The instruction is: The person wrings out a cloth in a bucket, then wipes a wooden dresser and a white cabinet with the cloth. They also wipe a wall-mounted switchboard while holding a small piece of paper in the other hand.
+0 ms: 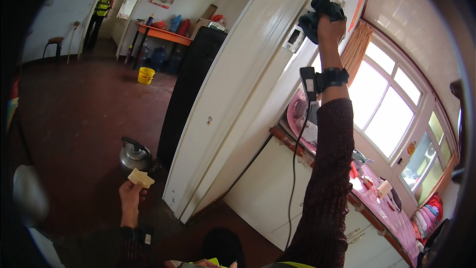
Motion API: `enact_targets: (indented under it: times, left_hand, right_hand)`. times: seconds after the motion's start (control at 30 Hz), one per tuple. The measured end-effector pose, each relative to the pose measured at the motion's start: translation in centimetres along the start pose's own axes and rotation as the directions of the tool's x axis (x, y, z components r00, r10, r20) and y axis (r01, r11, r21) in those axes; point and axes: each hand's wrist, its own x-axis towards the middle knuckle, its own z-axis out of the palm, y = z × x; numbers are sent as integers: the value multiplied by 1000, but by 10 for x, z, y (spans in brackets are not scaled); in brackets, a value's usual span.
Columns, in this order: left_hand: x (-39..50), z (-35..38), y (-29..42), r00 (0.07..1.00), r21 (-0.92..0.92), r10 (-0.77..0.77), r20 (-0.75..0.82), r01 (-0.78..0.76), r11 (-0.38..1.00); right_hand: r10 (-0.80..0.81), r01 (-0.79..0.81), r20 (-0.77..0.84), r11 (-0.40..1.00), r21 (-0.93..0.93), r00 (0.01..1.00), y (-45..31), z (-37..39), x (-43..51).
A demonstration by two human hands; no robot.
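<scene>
My right hand (332,31) is raised high and holds a dark green cloth (310,24) against the wall beside the door frame. Just below and left of the cloth is a white wall-mounted fixture (293,39) with a dark window. Lower on the left, my left hand (131,195) pinches a folded pale yellow cloth or paper (141,178) between thumb and fingers. Both wrists carry dark straps, and a black cable hangs from the device on the right wrist.
A metal kettle (134,156) stands on the floor beyond my left hand. The white door frame (223,93) rises between two rooms. A cabinet (260,182) stands at right. Farther off are a yellow bucket (146,76), an orange table (167,35) and a person (102,7) in a doorway.
</scene>
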Motion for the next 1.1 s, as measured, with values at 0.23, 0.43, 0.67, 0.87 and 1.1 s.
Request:
enact_targets:
  times: [0.23,0.43,0.67,0.87,1.1]
  left_hand:
    - [6,-1,-7,999,-60,-46,-27,44,997]
    - [5,-2,-6,999,-84,-41,6,41,996]
    - [1,-5,0,1000,-62,-3,4,3,998]
    - [6,-10,-5,1000,-72,-5,-19,3,997]
    - [4,-13,0,1000,-84,-23,-4,22,996]
  right_hand:
    - [-51,57,-37,983,172,998,-17,-6,-53]
    - [-12,2,35,967,255,999,-20,-16,-135]
    - [-282,269,-81,953,-139,956,-77,-30,-86]
    - [-311,458,337,621,-636,889,-86,-17,-67]
    - [-299,603,560,624,-497,772,-86,-35,-134]
